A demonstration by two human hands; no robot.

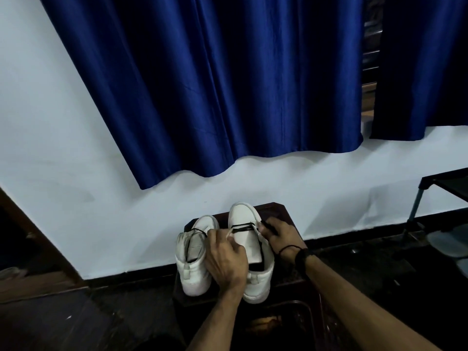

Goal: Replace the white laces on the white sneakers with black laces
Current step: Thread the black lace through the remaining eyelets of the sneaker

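Forearms are entering from the lower edge of the head view and are converging on two white sneakers standing side by side, toes toward the wall, on a dark stool [286,211]. The left hand [225,259] is lying over the gap between the pair, its fingers curled at the inner eyelet edge of the right sneaker [249,249]; whether they are actually pinching a lace end cannot be told, as the fingertips are hidden. The right hand [282,236] is working at the outer eyelet edge of that shoe, with fingers bent around the free end of the black lace [243,227], which is crossing the tongue near the toe in one low pass. The left sneaker [193,259] is already carrying a dark lace across its lower eyelets. No white lace is visible in either shoe.

Assessment: the lacing of the right sneaker appears to be at its first rows, with most eyelets still unfilled. To do this step well, the person should be levelling both lace ends before going higher, keeping the lace flat rather than twisted, feeding each tip fully through its eyelet, and drawing slack evenly. The shoe should be steadied with one hand, since both sneakers are standing close to the stool's edges. A blue curtain [228,84] is hanging over the white wall [63,148] behind.
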